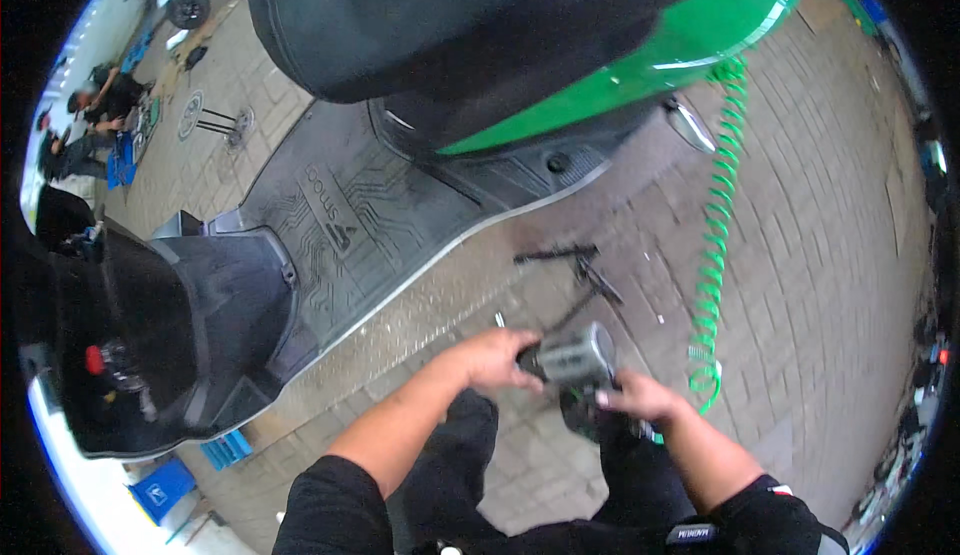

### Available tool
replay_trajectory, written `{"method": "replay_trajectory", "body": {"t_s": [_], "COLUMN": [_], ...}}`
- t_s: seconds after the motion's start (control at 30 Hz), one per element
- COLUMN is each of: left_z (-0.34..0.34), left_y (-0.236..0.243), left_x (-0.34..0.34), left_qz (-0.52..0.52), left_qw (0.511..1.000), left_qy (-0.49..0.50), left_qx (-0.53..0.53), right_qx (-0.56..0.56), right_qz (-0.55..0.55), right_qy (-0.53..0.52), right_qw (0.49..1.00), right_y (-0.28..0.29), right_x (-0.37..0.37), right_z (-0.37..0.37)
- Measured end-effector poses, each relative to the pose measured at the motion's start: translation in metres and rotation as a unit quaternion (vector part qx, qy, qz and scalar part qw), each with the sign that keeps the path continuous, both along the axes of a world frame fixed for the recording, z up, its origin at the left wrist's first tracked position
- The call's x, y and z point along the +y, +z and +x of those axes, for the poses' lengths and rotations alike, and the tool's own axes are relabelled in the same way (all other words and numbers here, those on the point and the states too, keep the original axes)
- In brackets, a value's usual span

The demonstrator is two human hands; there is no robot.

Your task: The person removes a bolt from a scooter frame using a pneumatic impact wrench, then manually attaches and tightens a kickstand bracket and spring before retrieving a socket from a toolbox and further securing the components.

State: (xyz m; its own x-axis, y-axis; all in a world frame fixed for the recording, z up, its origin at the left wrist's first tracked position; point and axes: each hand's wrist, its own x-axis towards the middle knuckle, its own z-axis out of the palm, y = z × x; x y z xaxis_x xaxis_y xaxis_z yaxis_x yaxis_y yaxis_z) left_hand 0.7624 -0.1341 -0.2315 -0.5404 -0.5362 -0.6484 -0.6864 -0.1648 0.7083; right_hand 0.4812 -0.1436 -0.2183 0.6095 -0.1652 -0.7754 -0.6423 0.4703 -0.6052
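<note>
**Both hands on a pneumatic tool beside a green scooter**

At far left I note people [100, 105] seated on the paving, well apart from my position. Below them sits the scooter's dark front console [150, 345], and a blue crate [160, 490] stands on the ground near the lower left edge. Moving right, the scooter's black footboard mat [350, 225] runs diagonally, with the black seat [450, 15] and green body panel [640, 75] above it.

At centre bottom, my left hand [495, 358] is closed around the rear of a grey, cylindrical air tool [575, 357], fingers wrapped over its end. The tool is held above the brick paving [830, 255], just in front of my knees. My right hand [640, 397] grips it from below and to the right, fingers curled around its lower part.

Just beyond the tool, black metal parts [575, 265] lie on the paving. To the right, a coiled green air hose [715, 255] trails from the scooter's rear down toward my right hand.
</note>
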Motion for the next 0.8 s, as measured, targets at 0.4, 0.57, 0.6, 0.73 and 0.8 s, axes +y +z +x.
{"method": "replay_trajectory", "body": {"t_s": [0.4, 0.57, 0.6, 0.73, 0.8], "left_z": [0.033, 0.078, 0.076, 0.042, 0.032], "left_y": [-0.181, -0.188, -0.183, -0.146, -0.144], "left_x": [-0.028, -0.007, -0.007, 0.018, 0.022], "left_qz": [-0.055, -0.160, -0.182, 0.046, 0.033], "left_qw": [0.990, 0.929, 0.897, 0.764, 0.759], "left_qy": [0.029, 0.322, 0.400, 0.592, 0.565], "left_qx": [0.130, 0.084, 0.048, 0.252, 0.322], "right_qx": [-0.085, -0.174, -0.172, -0.262, -0.176], "right_qz": [-0.048, -0.185, -0.193, -0.235, -0.132], "right_qy": [-0.043, 0.042, 0.038, -0.007, -0.041], "right_qw": [0.994, 0.966, 0.965, 0.936, 0.975], "right_y": [-0.192, -0.149, -0.138, -0.110, -0.095], "right_x": [-0.003, -0.064, -0.070, -0.064, -0.053], "right_z": [0.005, 0.035, 0.026, 0.010, 0.008]}}
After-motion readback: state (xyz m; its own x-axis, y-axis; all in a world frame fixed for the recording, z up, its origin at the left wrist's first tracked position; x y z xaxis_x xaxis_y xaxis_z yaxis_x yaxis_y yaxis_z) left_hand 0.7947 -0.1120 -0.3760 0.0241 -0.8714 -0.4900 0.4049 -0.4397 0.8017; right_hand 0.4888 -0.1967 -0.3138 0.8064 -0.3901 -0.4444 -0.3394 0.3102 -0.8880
